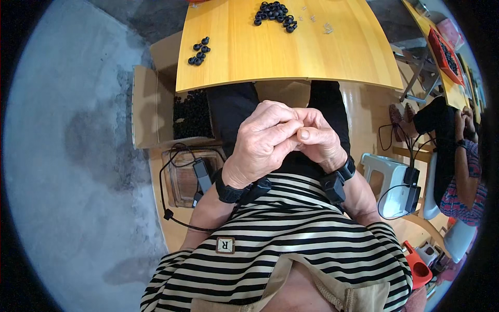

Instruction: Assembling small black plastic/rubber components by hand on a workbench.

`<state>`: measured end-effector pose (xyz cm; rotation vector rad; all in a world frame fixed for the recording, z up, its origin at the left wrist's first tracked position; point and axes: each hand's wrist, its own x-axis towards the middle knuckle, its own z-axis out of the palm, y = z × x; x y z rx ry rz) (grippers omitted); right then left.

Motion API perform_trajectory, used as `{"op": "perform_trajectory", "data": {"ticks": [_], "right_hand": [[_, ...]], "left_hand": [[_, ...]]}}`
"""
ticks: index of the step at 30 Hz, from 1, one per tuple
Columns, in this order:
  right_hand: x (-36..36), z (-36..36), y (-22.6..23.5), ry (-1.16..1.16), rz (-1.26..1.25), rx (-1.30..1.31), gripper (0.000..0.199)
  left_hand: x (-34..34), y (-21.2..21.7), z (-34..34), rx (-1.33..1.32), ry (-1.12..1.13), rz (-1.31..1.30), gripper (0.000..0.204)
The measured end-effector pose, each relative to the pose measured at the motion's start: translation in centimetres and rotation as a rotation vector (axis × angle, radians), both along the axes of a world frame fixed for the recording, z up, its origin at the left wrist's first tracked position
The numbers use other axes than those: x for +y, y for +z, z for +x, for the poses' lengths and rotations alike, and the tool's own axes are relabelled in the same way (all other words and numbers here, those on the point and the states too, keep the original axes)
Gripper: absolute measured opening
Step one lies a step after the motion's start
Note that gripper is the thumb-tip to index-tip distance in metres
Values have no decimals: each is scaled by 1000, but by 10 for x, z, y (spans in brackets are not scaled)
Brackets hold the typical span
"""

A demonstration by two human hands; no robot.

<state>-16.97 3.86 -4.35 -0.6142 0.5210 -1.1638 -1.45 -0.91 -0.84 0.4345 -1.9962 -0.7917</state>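
My left hand (264, 136) and my right hand (319, 136) meet above my lap, just short of the table's near edge. The fingers of both are closed in a pinch, tips pressed together. Whatever lies between them is hidden. On the yellow wooden table (249, 52) ahead, a pile of small round black parts (275, 11) sits at the far middle. A smaller cluster of the same black parts (198, 52) is near the left edge. Several tiny clear pieces (328, 28) lie to the right of the pile.
An open cardboard box (145, 106) holding many black parts stands on the floor, left of my legs. Near it lies a cable with a black adapter (201, 169). At right, another person (465, 171) sits by a table with a red tray (446, 57); a white stool (387, 179) stands between us.
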Motion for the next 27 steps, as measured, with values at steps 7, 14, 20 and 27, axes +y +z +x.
{"op": "perform_trajectory", "data": {"ticks": [7,14,20,27], "right_hand": [[-3,-1,-4,33,-4,-49,32],[-3,1,-12,17,34,-139,22],[-2,6,-4,-22,46,-146,23],[0,10,3,-63,63,-156,24]], "left_hand": [[2,5,-1,-26,5,38,29],[1,0,-2,-34,24,13,28],[1,-1,-3,-9,17,26,28],[1,-2,-3,35,10,43,27]]}}
